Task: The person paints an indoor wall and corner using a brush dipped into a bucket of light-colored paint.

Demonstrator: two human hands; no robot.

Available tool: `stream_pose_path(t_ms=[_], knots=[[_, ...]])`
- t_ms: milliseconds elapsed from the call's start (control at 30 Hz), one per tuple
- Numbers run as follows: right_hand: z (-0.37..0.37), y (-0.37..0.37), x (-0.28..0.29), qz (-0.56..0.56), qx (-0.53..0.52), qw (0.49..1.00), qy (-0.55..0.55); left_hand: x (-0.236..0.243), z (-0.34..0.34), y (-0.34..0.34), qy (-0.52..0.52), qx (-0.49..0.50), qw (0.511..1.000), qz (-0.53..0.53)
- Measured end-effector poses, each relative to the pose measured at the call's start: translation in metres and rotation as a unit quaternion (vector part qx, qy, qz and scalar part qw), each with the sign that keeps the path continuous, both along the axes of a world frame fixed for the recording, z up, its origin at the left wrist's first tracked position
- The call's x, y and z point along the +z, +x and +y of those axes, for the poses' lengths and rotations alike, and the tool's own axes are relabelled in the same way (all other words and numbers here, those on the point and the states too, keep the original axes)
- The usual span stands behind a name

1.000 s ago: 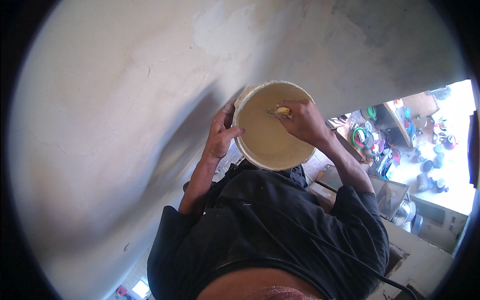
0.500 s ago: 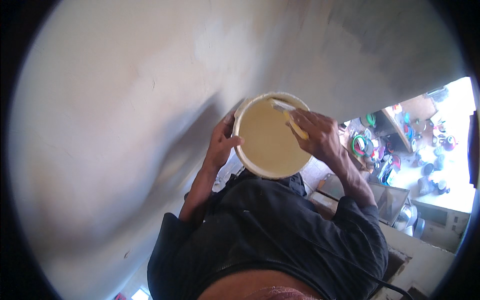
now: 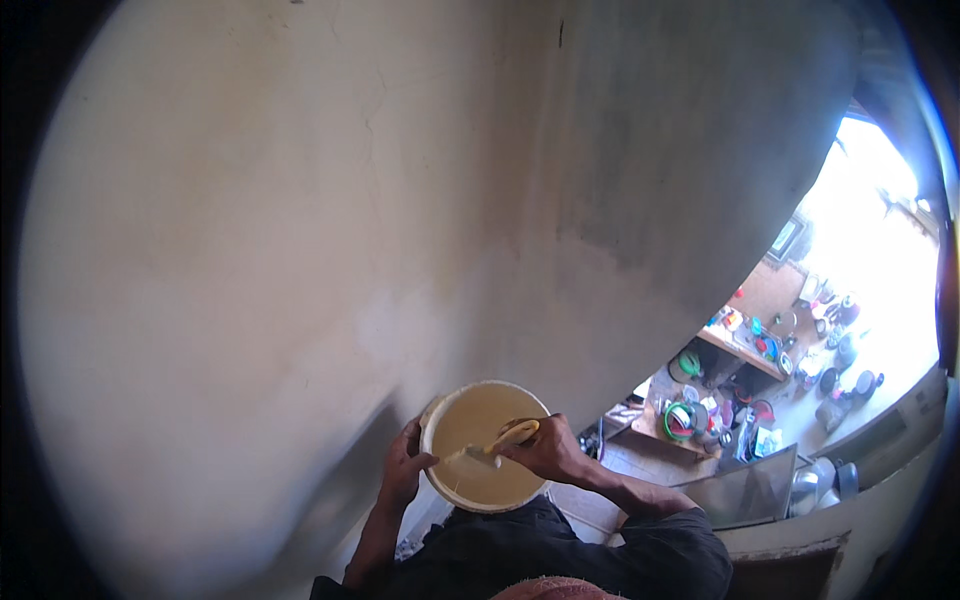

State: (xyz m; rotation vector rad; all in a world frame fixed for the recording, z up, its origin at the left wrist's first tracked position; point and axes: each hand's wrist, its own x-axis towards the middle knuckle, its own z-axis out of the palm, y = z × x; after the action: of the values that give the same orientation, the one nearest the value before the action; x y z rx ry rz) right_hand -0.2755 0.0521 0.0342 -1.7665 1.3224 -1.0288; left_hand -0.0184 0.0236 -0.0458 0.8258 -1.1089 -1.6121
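Note:
A round pale bucket (image 3: 470,504) of cream-coloured paint (image 3: 478,412) is held in front of my body, close to the wall. My left hand (image 3: 405,464) grips the bucket at its left side, with the thumb over the rim. In my right hand (image 3: 552,449) is a paintbrush (image 3: 516,434) with a yellow handle. The brush points down and left, and its head is over the paint, inside the bucket's rim. Whether the bristle tips touch the paint, I cannot tell.
A large wall (image 3: 250,250), whitish on the left and greyer with stains on the right, fills most of the view. Low at the right are wooden shelves (image 3: 745,355) crowded with kitchenware, a green-rimmed basin (image 3: 678,421), and a glass-like panel (image 3: 735,492) beside metal pots (image 3: 815,486).
My view has tilted up, so the bucket and hands sit lower and more wall shows. The brush has moved from the bucket's far right rim toward its middle, its head now pointing left.

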Motion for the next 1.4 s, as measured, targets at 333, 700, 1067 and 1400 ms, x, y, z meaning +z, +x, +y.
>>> stream_pose_path(t_ms=[333, 700, 1067, 1400], knots=[[-0.02, -0.023, 0.032, 0.222, 0.057, 0.926, -0.299, 0.002, 0.002, 0.002, -0.017, -0.01, 1.0, -0.023], [0.013, -0.009, 0.023, 0.076, 0.033, 0.996, -0.025, -0.017, 0.003, 0.003, -0.011, -0.033, 0.999, 0.03], [-0.012, -0.008, 0.021, 0.088, -0.004, 0.982, -0.168, -0.014, 0.005, 0.007, -0.025, -0.032, 0.999, 0.009], [-0.009, -0.023, 0.063, 0.07, -0.041, 0.971, -0.226, 0.002, -0.008, 0.005, -0.007, 0.007, 1.0, -0.027]])
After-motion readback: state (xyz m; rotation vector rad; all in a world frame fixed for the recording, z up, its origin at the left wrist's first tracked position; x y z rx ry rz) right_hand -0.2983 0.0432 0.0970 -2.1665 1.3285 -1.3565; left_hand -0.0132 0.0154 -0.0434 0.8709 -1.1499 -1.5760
